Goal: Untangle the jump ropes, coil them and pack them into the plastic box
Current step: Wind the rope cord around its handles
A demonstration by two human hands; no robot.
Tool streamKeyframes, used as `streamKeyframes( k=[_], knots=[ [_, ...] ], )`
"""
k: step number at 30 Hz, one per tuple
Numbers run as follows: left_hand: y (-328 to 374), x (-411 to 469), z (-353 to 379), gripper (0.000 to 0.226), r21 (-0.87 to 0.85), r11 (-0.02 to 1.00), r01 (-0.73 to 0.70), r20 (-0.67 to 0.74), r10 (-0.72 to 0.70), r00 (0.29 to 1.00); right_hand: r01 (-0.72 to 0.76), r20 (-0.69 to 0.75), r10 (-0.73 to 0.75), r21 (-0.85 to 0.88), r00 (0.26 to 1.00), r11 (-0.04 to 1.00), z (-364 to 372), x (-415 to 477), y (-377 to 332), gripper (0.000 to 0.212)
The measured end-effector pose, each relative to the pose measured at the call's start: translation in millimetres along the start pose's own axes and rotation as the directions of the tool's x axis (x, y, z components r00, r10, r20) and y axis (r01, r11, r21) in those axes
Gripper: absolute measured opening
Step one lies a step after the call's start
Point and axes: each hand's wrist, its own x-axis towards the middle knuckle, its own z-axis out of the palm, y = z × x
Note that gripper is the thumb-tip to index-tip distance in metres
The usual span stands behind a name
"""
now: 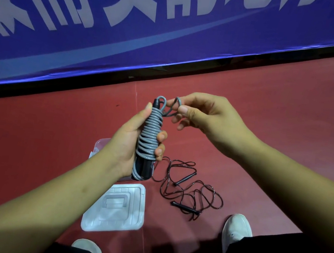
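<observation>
A grey jump rope (149, 136) is wound in tight turns round its black handles. My left hand (129, 142) grips this bundle upright, thumb near the top. My right hand (202, 114) pinches the last grey loop beside the bundle's upper end. A thin black jump rope (187, 190) lies loose and looped on the red floor, both slim black handles showing. The clear plastic box (99, 145) sits on the floor behind my left hand, mostly hidden. Its white lid (115, 207) lies flat nearer to me.
A blue banner (133, 24) with white characters runs along the far side above a black base strip. My two white shoes (236, 227) and dark trousers are at the bottom. Red floor (274, 99) spreads to the right.
</observation>
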Motion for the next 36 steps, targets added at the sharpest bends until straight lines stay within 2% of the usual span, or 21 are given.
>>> streamKeyframes(
  k=[5,11,15,20,25,28,30,33,36],
  knots=[
    [1.5,1.8,-1.3,0.04,0.078,0.996,-0.046,-0.064,0.051,0.997,-0.05,-0.074,0.065,0.191,0.995,0.98,5.2,0.5,4.5,0.018],
    [-4.2,-0.1,-3.0,0.029,0.249,0.953,-0.175,-0.072,0.198,0.978,-0.077,-0.092,0.086,0.099,0.992,0.992,11.1,0.2,5.0,0.012],
    [-6.0,-3.1,-1.9,0.035,0.384,0.901,-0.203,-0.086,0.253,0.964,-0.153,-0.099,0.163,0.101,0.982,0.983,11.7,0.8,4.1,0.01],
    [-8.7,-3.8,-1.6,0.035,0.473,0.859,-0.198,-0.086,0.268,0.96,-0.303,-0.031,0.309,0.124,0.95,0.945,5.2,1.0,0.9,0.011],
    [-9.9,-3.1,-3.5,0.042,0.556,0.818,-0.151,-0.064,0.223,0.973,-0.414,0.016,0.414,0.102,0.91,0.905,-1.8,0.5,-1.5,0.016],
    [-10.3,-2.6,-1.4,0.043,0.581,0.804,-0.125,-0.074,0.206,0.976,-0.387,-0.027,0.394,0.134,0.919,0.912,0.8,-1.7,2.7,0.01],
    [-10.2,-2.9,1.1,0.043,0.557,0.82,-0.13,-0.079,0.209,0.975,-0.334,-0.044,0.343,0.147,0.938,0.931,3.6,-1.9,5.7,0.017],
    [-9.5,-2.7,3.5,0.041,0.513,0.849,-0.127,-0.072,0.189,0.979,-0.269,-0.057,0.272,0.057,0.961,0.961,4.1,-1.3,6.5,0.018],
    [-8.0,-2.4,4.0,0.039,0.489,0.865,-0.115,-0.066,0.168,0.984,-0.235,-0.086,0.239,0.054,0.967,0.97,4.1,-0.9,6.6,0.014]
  ],
)
